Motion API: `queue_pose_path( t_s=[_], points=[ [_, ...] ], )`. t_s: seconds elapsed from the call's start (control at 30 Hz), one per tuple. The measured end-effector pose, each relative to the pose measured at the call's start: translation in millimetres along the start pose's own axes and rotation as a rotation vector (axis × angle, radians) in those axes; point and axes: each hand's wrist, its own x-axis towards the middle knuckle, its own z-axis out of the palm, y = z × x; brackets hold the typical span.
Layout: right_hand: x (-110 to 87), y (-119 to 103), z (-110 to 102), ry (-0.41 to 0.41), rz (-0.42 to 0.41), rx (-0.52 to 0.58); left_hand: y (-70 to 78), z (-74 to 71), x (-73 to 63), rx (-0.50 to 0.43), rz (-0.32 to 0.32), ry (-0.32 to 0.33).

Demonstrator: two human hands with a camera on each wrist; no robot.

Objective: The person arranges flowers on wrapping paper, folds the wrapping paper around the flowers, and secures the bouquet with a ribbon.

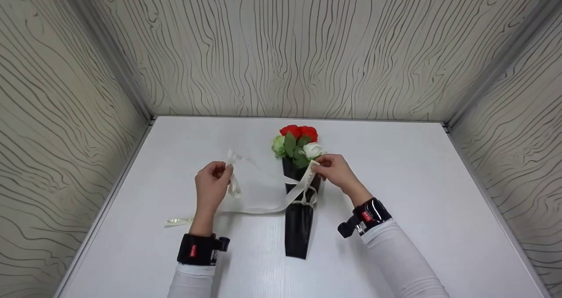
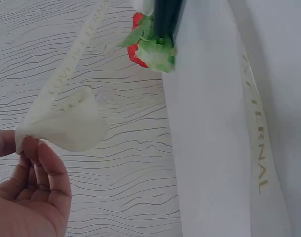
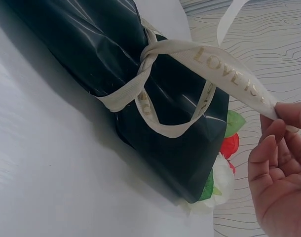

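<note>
A bouquet in a black wrapper (image 1: pixel 298 232) lies on the white table, its blossoms toward the back wall. A cream ribbon (image 3: pixel 123 96) with gold lettering circles the wrapper, with a loop hanging at the crossing. My left hand (image 1: pixel 211 184) pinches a folded part of the ribbon, left of the bouquet; in the left wrist view the ribbon (image 2: pixel 66 69) runs from these fingertips up toward the flowers. My right hand (image 1: pixel 336 171) pinches another stretch of ribbon between thumb and forefinger, beside the white rose (image 1: pixel 313 150). That stretch is drawn out from the crossing on the wrapper.
Red roses (image 1: pixel 298 132) and a pale green flower (image 1: pixel 278 145) sit among green leaves. A loose ribbon end (image 1: pixel 178 221) lies on the table (image 1: pixel 395 157) by my left wrist. Wood-patterned panels (image 1: pixel 285 48) stand behind and at both sides.
</note>
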Motion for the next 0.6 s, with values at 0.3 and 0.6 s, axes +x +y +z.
queue_pose_path(
  t_s=[0.3,0.6],
  points=[
    [3.5,1,0,-0.009,0.009,-0.013,19.7,6.5,-25.9,-0.147,0.021,-0.134],
    [-2.9,-14,2,-0.038,0.031,0.004,38.2,16.2,-52.4,-0.188,-0.147,-0.255]
  ],
)
